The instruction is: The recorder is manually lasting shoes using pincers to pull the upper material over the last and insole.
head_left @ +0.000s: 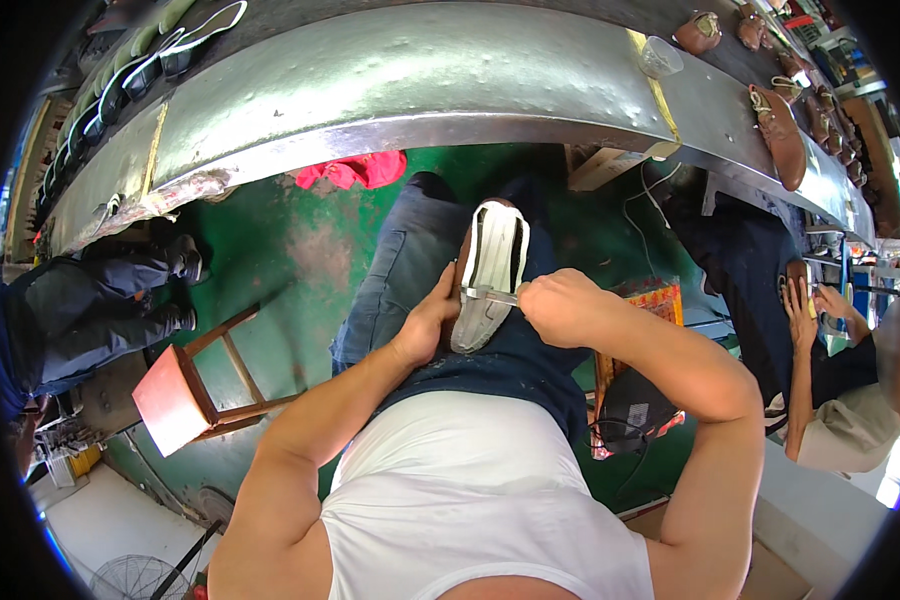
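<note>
On my lap an unfinished shoe [492,255] lies with its underside up. White lining material runs down its middle, with brown edges at the sides and a greyish end toward my body. My left hand [430,318] is closed around its left side, fingers against the brown edge. In my right fist [560,307] is a small metal hand tool [490,295], its head resting across the shoe's underside near the grey end. Whether it is a hammer or pincers I cannot tell, and the handle is mostly hidden in my palm.
A metal-topped bench [390,75] stands ahead, with brown shoes [778,135] at right, several shoes [120,85] at left and a clear cup [660,57]. A stool [175,398], a red cloth [355,170] and a black bag [635,410] are around me. Co-workers sit on both sides.
</note>
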A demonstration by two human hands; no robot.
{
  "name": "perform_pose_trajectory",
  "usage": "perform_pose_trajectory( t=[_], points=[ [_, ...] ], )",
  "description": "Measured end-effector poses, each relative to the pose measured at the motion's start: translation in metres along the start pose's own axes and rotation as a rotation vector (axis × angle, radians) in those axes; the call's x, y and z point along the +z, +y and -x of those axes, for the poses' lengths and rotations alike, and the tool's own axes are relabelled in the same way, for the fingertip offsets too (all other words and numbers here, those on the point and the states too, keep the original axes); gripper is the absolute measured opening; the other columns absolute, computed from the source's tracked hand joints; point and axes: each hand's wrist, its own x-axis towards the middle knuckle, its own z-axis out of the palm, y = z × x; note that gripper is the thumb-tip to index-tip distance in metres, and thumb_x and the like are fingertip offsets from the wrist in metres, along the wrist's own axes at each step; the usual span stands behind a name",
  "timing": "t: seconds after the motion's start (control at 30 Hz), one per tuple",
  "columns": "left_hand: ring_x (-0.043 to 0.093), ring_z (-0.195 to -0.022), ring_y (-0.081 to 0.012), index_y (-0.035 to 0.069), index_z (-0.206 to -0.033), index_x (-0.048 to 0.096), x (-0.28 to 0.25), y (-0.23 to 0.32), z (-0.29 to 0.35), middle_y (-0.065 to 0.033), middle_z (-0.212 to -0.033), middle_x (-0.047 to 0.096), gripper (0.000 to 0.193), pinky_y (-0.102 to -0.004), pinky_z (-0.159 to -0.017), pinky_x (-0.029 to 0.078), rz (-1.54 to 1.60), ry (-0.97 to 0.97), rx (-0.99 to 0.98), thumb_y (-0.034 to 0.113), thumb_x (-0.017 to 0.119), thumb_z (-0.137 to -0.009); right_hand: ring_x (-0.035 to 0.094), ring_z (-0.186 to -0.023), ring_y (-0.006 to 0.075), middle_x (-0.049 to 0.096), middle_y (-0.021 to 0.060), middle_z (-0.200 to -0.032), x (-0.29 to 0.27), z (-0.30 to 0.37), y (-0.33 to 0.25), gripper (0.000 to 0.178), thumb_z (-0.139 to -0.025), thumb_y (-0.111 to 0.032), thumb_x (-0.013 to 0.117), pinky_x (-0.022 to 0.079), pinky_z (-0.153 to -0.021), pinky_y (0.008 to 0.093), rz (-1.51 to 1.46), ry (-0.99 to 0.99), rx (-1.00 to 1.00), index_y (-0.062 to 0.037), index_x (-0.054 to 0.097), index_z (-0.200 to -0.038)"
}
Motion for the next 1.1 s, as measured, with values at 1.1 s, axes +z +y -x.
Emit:
perform_pose_trajectory(
  t=[1.1],
  points=[
    [0.061, -0.095, -0.0551, 0.026, -0.154, 0.028, 0.004, 0.058, -0.032, -0.0401, -0.151, 0.016, 0.057, -0.0502, -0.09, 0.052, -1.265, -0.179, -0.053, 0.028, 0.047, -0.1, 0.064, -0.084, 0.044, 0.065, 0.0273, -0.094, 0.063, -0.029, 0.031, 0.037, -0.099, -0.034, 0.053, 0.05, -0.074, 0.0485, -0.612, 0.699, 0.178, 0.003, 0.056, -0.097]
  ],
)
